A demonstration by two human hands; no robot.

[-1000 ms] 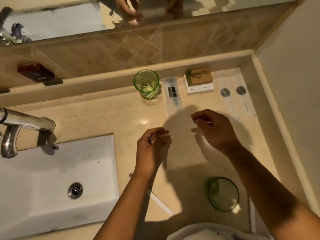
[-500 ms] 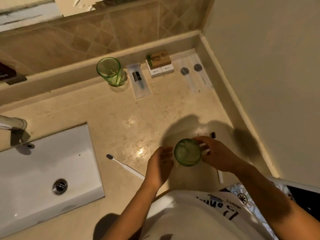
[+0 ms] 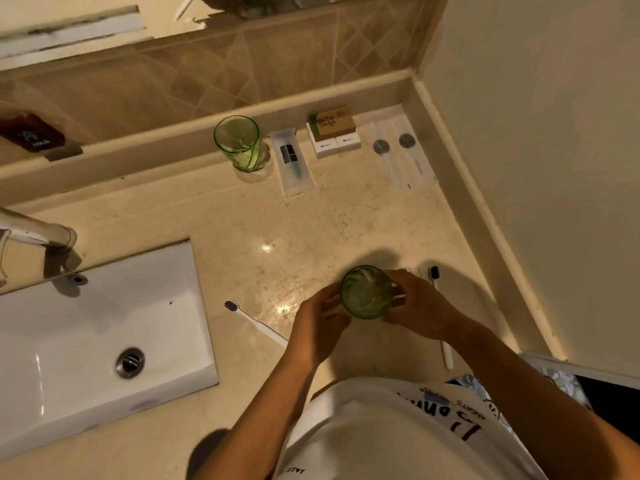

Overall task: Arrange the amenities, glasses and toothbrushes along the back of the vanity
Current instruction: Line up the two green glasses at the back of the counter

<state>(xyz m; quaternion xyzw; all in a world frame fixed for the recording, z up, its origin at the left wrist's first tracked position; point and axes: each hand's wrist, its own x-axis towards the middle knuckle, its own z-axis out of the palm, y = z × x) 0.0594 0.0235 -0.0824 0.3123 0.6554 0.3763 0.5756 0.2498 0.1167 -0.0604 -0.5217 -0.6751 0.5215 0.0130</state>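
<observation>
Beige stone vanity, sink at its left. I count two green glasses: one at the back edge, one near the front edge, cupped by my left hand and right hand. Two bare toothbrushes lie near the front, one left of my hands, one right. Along the back: one clear sachet, one brown box on two white boxes, two wrapped strips in the right corner.

Beige tiled wall, cream wall, perhaps mirror
</observation>
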